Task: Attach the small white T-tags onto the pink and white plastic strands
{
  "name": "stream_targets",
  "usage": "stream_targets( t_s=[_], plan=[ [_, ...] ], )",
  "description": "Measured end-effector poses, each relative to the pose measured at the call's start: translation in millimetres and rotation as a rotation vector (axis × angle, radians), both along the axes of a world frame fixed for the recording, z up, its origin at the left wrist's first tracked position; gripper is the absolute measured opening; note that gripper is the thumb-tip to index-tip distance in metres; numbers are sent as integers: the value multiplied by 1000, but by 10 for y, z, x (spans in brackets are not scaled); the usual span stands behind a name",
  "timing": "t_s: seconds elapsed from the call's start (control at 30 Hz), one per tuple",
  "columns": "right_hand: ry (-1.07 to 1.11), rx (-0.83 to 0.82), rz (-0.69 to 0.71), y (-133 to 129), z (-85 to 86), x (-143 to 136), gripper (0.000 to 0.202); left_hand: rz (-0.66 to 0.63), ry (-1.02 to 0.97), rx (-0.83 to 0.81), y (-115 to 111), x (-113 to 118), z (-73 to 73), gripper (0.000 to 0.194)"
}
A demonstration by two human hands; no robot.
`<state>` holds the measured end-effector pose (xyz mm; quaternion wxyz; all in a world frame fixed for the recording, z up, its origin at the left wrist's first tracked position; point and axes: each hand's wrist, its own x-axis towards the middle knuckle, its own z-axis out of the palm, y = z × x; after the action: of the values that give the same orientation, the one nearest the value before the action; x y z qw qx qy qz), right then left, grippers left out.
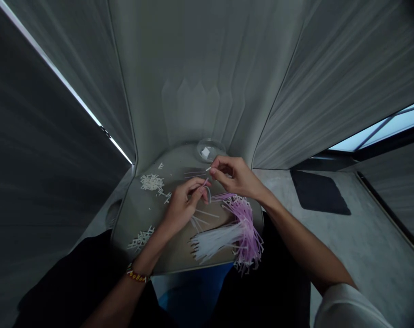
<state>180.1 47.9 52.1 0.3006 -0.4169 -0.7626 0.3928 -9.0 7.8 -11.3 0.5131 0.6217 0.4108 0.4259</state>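
Over the seat, my left hand [186, 200] is closed in a pinch on a thin purple strip [206, 181]; a pale bent strip [208, 195] curves below its fingertips. My right hand [232, 175], just right of it and slightly higher, pinches a small white piece [208, 169] between thumb and forefinger. The hands are close together but apart. Beneath them lie a few loose pale strips [207, 213]. Nearer my body, a bundle of white strips [217, 241] lies across a bundle of purple strips [247, 223] with pale ends.
A padded chair [172, 259] carries everything. On its left are a heap of small white pieces [152, 182] and another small pile [141, 239]. A clear round dish [212, 148] with something white inside sits near the backrest. A dark mat [319, 192] lies on the floor.
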Motion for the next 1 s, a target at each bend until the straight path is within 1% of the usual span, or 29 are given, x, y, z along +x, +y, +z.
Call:
stream_targets(
  t_s=[0.1,0.2,0.3,0.4,0.47,0.53,0.6,0.8,1.0],
  plan=[
    [-62,73,0,-45,29,-1,24,-3,-50,-38,-5,13,-11,16],
    [-124,143,2,2,11,23,23,9,-103,-85,-22,29,-20,17],
    [-259,247,2,228,-57,104,20,14,-154,-115,-26,33,-10,23],
    [-481,345,-32,599,-149,212,16,53,-189,-103,-15,21,6,26],
    [-671,345,-51,841,-205,255,16,78,-219,-98,-4,9,9,28],
    [-877,345,-62,1023,-249,250,20,95,-248,-113,3,0,5,29],
    [-959,338,-58,1137,-289,198,22,112,-257,-137,7,-3,-1,30],
    [-1094,295,-46,1272,-400,-2,22,171,-240,-144,0,13,-10,34],
    [-1171,265,-32,1291,-390,-51,28,150,-263,-142,-3,14,-21,30]
  ],
)
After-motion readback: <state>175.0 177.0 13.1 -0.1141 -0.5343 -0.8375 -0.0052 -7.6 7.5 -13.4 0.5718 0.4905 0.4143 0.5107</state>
